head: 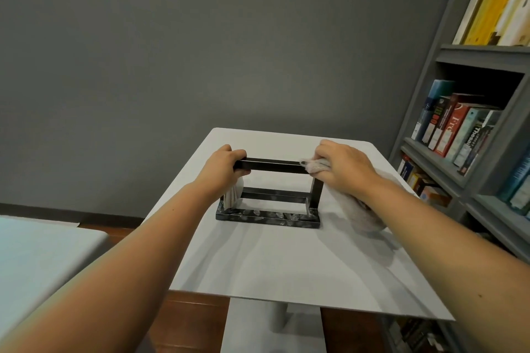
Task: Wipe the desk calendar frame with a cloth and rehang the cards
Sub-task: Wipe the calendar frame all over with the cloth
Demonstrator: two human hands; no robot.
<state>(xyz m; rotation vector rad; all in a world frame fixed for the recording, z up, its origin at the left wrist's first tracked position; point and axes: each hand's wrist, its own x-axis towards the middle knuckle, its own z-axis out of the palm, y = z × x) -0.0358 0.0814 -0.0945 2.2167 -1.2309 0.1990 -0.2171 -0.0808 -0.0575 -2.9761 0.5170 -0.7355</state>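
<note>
Grips left end of frame [272, 167] top bar in curled left hand [226, 165] | clutches bunched cloth [317, 166] against bar's right end with right hand [345, 169] | cloth tail draped right of frame | cards [230, 198] hanging under bar's left end | frame base flat on table [286, 266]

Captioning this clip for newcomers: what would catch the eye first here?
The black calendar frame on the table: the left hand grips the left end of its top bar, the right hand holds a pale cloth on the right end. Cards hang under the left hand; a bookshelf lines the right edge.
</note>
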